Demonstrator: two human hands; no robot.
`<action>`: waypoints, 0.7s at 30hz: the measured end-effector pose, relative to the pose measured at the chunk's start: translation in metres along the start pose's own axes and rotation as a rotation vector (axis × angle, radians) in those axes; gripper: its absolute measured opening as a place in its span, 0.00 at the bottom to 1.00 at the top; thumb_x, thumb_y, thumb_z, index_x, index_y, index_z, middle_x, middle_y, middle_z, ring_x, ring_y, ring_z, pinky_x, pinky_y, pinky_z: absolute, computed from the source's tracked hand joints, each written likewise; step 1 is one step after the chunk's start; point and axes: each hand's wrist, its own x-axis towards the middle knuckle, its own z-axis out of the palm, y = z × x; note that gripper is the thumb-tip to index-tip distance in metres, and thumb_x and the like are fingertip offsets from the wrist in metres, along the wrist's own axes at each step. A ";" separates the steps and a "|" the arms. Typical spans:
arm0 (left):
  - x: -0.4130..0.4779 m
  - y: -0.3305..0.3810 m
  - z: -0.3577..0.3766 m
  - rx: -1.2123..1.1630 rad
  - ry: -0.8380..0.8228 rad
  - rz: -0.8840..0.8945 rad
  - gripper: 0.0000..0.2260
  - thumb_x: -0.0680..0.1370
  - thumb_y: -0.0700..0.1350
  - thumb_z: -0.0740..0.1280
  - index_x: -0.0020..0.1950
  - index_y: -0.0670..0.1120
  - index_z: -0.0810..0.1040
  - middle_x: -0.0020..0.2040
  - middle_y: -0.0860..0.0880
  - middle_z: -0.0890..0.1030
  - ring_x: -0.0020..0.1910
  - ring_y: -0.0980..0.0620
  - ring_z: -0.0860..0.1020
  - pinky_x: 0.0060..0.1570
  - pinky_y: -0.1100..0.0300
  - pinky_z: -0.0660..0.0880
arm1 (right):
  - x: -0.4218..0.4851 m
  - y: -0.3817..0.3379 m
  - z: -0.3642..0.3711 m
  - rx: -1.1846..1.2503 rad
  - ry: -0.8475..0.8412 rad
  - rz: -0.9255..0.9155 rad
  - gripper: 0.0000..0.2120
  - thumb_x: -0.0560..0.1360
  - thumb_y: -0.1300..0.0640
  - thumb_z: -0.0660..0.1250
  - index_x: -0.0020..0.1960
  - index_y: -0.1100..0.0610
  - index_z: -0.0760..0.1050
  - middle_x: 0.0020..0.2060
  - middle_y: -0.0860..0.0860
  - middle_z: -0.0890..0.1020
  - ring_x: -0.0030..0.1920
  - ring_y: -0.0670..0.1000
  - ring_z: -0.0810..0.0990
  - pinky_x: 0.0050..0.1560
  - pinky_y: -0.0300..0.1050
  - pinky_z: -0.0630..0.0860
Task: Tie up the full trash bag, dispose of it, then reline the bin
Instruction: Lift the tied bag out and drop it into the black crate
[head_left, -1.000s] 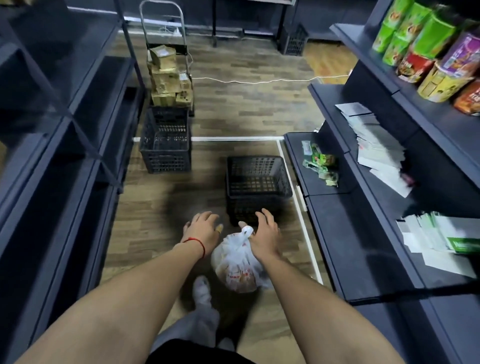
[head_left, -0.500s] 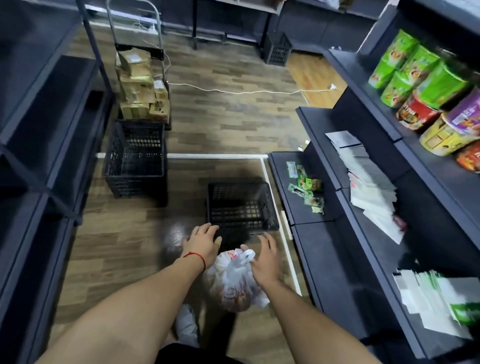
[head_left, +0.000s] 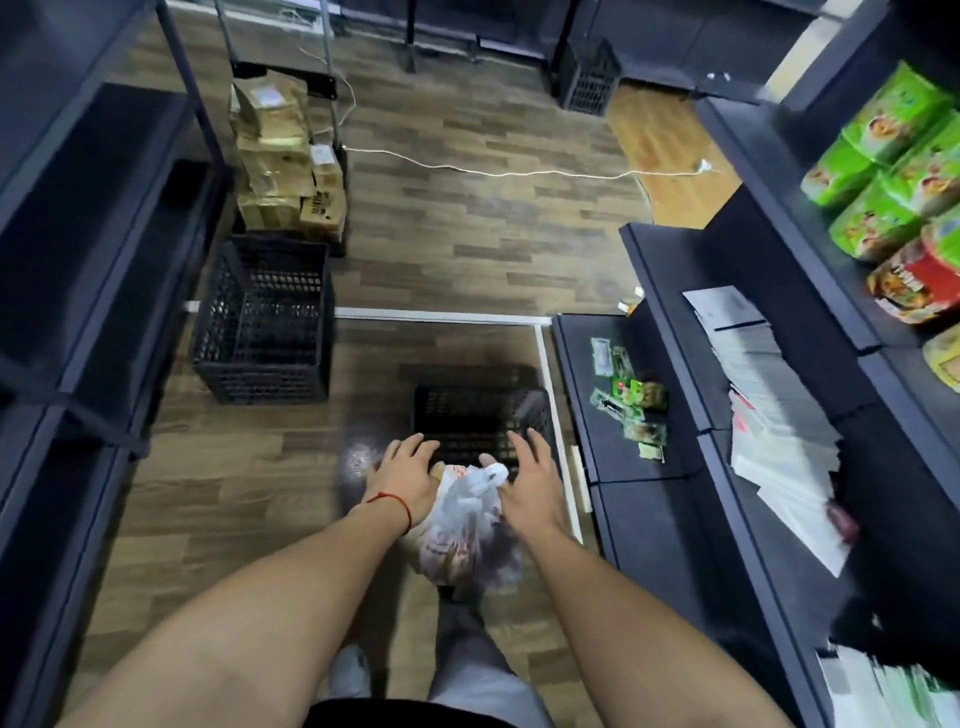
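A full white trash bag (head_left: 460, 525) with red print hangs low between my two hands, its top bunched into a white knot. My right hand (head_left: 530, 491) has its fingers spread, and its thumb is hooked at the knot. On the bag's left side rests my left hand (head_left: 408, 475), fingers apart, a red string on the wrist. Just beyond my fingertips a black lattice crate (head_left: 480, 415) stands on the wooden floor. My legs and a shoe show below the bag.
A second black crate (head_left: 265, 322) stands to the left, with a hand trolley of cardboard boxes (head_left: 288, 161) behind it. Dark shelving (head_left: 654, 467) on the right holds snack packets, paper stacks and noodle cups. A white cable (head_left: 493, 171) crosses the floor.
The view has moved forward, and the black crate now lies right at my fingertips. Both hands and the bag keep the same pose between them.
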 end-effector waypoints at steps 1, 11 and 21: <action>0.008 0.005 0.000 0.002 0.000 -0.006 0.20 0.81 0.52 0.56 0.73 0.53 0.65 0.77 0.52 0.60 0.75 0.49 0.56 0.72 0.45 0.59 | 0.012 0.000 0.000 -0.008 -0.015 -0.011 0.31 0.75 0.35 0.61 0.73 0.47 0.64 0.77 0.47 0.57 0.71 0.53 0.67 0.70 0.56 0.65; 0.102 0.044 -0.013 -0.033 0.046 -0.193 0.21 0.81 0.52 0.57 0.73 0.52 0.64 0.77 0.50 0.60 0.75 0.48 0.56 0.70 0.45 0.60 | 0.134 0.018 -0.011 -0.108 -0.217 -0.141 0.33 0.76 0.60 0.64 0.77 0.48 0.57 0.77 0.47 0.55 0.73 0.53 0.62 0.70 0.55 0.64; 0.200 0.035 0.041 -0.014 -0.037 -0.192 0.20 0.81 0.51 0.56 0.73 0.53 0.63 0.77 0.52 0.59 0.76 0.48 0.54 0.70 0.41 0.60 | 0.243 0.067 0.030 -0.153 -0.256 -0.094 0.36 0.73 0.63 0.66 0.77 0.49 0.57 0.77 0.47 0.58 0.73 0.54 0.63 0.69 0.54 0.64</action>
